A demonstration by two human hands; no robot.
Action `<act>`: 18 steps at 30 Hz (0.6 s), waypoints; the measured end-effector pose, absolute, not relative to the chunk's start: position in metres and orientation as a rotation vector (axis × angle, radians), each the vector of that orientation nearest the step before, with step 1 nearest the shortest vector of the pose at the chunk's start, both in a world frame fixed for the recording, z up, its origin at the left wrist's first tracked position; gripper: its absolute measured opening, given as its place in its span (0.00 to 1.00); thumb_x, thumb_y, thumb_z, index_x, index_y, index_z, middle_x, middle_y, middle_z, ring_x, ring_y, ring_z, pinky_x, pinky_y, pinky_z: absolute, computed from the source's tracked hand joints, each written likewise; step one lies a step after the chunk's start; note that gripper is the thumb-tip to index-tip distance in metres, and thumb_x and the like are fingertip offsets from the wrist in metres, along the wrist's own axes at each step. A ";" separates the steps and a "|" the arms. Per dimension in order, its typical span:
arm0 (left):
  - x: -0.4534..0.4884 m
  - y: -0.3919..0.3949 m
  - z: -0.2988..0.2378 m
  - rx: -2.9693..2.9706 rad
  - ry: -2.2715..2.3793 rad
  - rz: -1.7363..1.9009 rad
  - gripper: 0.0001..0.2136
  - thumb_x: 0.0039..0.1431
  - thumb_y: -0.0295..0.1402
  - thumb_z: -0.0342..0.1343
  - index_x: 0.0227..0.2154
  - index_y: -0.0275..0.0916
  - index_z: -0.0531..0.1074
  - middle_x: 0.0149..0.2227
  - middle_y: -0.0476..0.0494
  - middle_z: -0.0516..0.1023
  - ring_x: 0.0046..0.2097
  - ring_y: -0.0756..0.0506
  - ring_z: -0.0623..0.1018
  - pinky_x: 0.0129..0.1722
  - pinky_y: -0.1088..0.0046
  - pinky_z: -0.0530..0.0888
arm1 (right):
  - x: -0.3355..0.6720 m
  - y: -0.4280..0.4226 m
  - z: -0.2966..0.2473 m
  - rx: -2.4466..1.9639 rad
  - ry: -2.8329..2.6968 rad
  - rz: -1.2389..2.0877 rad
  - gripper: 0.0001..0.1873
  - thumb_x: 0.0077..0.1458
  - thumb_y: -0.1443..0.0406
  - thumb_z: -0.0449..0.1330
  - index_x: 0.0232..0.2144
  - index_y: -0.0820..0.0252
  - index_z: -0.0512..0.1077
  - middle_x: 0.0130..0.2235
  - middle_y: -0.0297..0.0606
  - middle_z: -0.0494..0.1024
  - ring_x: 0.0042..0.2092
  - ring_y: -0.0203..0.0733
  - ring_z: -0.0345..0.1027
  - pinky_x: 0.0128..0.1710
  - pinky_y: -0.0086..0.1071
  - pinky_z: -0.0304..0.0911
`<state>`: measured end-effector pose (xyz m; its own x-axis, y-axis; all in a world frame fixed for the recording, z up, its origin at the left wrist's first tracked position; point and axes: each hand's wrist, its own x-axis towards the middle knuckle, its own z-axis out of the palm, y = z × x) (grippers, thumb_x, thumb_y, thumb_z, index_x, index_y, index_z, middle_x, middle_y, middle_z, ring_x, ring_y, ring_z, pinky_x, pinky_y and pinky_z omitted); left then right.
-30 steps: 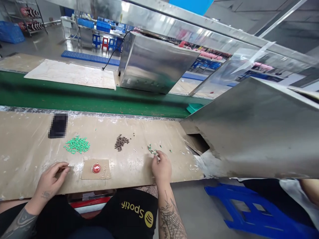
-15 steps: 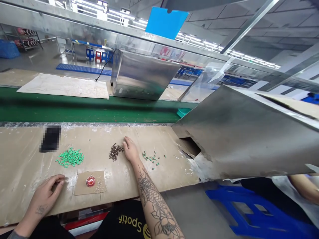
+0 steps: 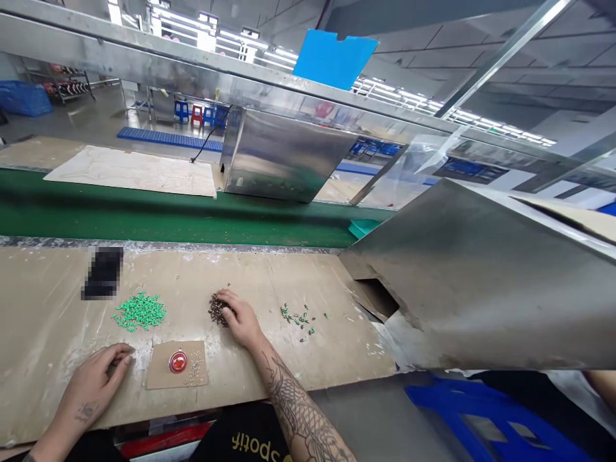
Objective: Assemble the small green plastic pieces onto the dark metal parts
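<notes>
In slides the right hand point(image 3: 242, 321), leftward from the scattered green pieces point(image 3: 293, 316) onto the dark brown pile point(image 3: 216, 312) mid-table, thumb and fingers parted! The left hand point(image 3: 99, 375) sits curled, near left; whether it grips anything, can't tell. Between them, nearer: a red disc point(image 3: 178, 362) on cardboard point(image 3: 158, 380).

Yellow lettering point(image 3: 257, 447) on black clothing point(image 3: 240, 420), one word of it legible.
"Spotif" was all I could read; it stood upside down over the person's lap, beside the edge of a yellow mark point(image 3: 287, 459); the small tattoo point(image 3: 86, 412) at the left hand's point(image 3: 99, 375) wrist was too unclear to make out.
</notes>
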<state>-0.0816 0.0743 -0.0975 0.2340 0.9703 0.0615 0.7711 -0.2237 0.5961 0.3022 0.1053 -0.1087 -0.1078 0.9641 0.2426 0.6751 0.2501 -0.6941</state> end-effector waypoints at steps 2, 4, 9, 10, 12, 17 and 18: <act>-0.083 0.075 -0.097 2.092 1.576 0.565 0.17 0.63 0.49 0.52 0.39 0.44 0.79 0.41 0.45 0.86 0.42 0.40 0.85 0.42 0.67 0.81 | 0.303 0.110 -0.114 -1.588 -1.752 0.500 0.24 0.71 0.59 0.46 0.60 0.61 0.71 0.64 0.51 0.72 0.68 0.52 0.62 0.69 0.53 0.55; -0.084 0.076 -0.097 2.106 1.570 0.544 0.17 0.64 0.49 0.52 0.40 0.44 0.79 0.41 0.45 0.86 0.43 0.40 0.85 0.42 0.66 0.81 | 0.302 0.117 -0.117 -1.660 -1.700 0.474 0.25 0.71 0.59 0.47 0.62 0.63 0.69 0.66 0.55 0.69 0.70 0.56 0.58 0.70 0.58 0.50; -0.089 0.076 -0.107 2.106 1.592 0.519 0.18 0.66 0.50 0.50 0.42 0.44 0.78 0.44 0.45 0.85 0.45 0.40 0.84 0.44 0.67 0.80 | 0.297 0.120 -0.115 -1.665 -1.768 0.483 0.20 0.68 0.59 0.54 0.57 0.56 0.75 0.63 0.46 0.74 0.68 0.53 0.61 0.71 0.55 0.49; -0.090 0.077 -0.109 2.109 1.591 0.513 0.18 0.66 0.50 0.50 0.43 0.44 0.78 0.44 0.45 0.85 0.45 0.41 0.84 0.44 0.67 0.80 | 0.296 0.118 -0.114 -1.654 -1.781 0.482 0.19 0.69 0.59 0.53 0.56 0.55 0.76 0.62 0.44 0.76 0.66 0.50 0.64 0.70 0.51 0.52; -0.092 0.079 -0.114 2.119 1.573 0.504 0.18 0.65 0.50 0.50 0.43 0.44 0.78 0.44 0.45 0.85 0.45 0.41 0.84 0.43 0.69 0.80 | 0.296 0.113 -0.112 -1.644 -1.790 0.461 0.19 0.69 0.60 0.52 0.56 0.55 0.76 0.59 0.40 0.78 0.64 0.44 0.68 0.68 0.42 0.58; -0.097 0.082 -0.121 2.104 1.559 0.509 0.18 0.66 0.49 0.49 0.44 0.44 0.77 0.45 0.45 0.85 0.44 0.41 0.84 0.43 0.69 0.80 | 0.298 0.105 -0.116 -1.786 -1.665 0.299 0.23 0.71 0.64 0.44 0.55 0.59 0.75 0.60 0.44 0.77 0.63 0.41 0.69 0.65 0.38 0.62; -0.098 0.082 -0.123 2.097 1.557 0.518 0.18 0.66 0.49 0.50 0.45 0.44 0.77 0.45 0.45 0.85 0.44 0.41 0.84 0.44 0.68 0.80 | 0.302 0.103 -0.117 -1.825 -1.640 0.267 0.23 0.70 0.65 0.43 0.55 0.60 0.75 0.60 0.45 0.77 0.62 0.41 0.69 0.65 0.39 0.62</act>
